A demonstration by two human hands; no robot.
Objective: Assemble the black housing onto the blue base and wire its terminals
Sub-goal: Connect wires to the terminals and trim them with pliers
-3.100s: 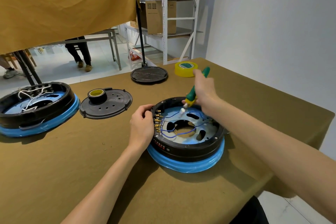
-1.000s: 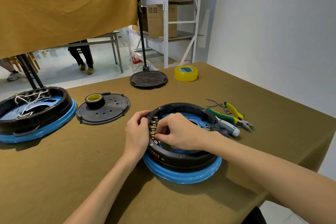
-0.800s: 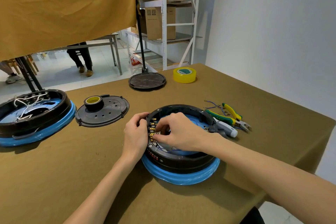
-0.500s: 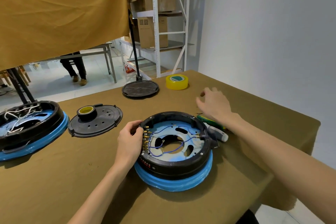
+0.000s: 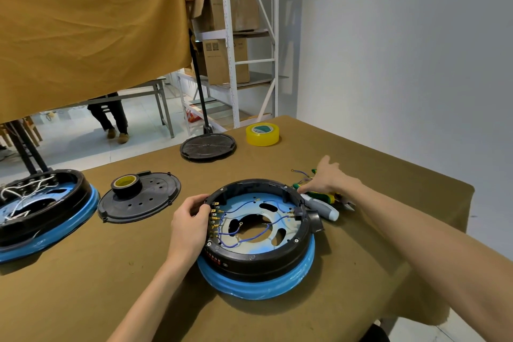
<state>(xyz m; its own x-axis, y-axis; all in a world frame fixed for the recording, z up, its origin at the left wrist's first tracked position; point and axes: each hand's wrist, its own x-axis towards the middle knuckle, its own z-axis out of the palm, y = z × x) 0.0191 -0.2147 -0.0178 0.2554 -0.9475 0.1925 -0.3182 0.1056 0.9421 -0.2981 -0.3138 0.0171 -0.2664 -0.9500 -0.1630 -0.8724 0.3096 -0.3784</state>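
The right hand is covering the green-yellow pliers at three o'clock of the black housing; its grasp is unclear. The left hand is gripping the housing rim at nine o'clock. Blue wires are lying inside, atop the blue base, mid-surface.

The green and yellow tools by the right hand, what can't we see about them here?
Head view only:
- Green-and-yellow-handled pliers: mostly hidden under the right hand; whether it grips them is unclear.
- Grey-handled screwdriver: tip hidden behind the round black housing.
- Brass terminals: too small to judge connections.
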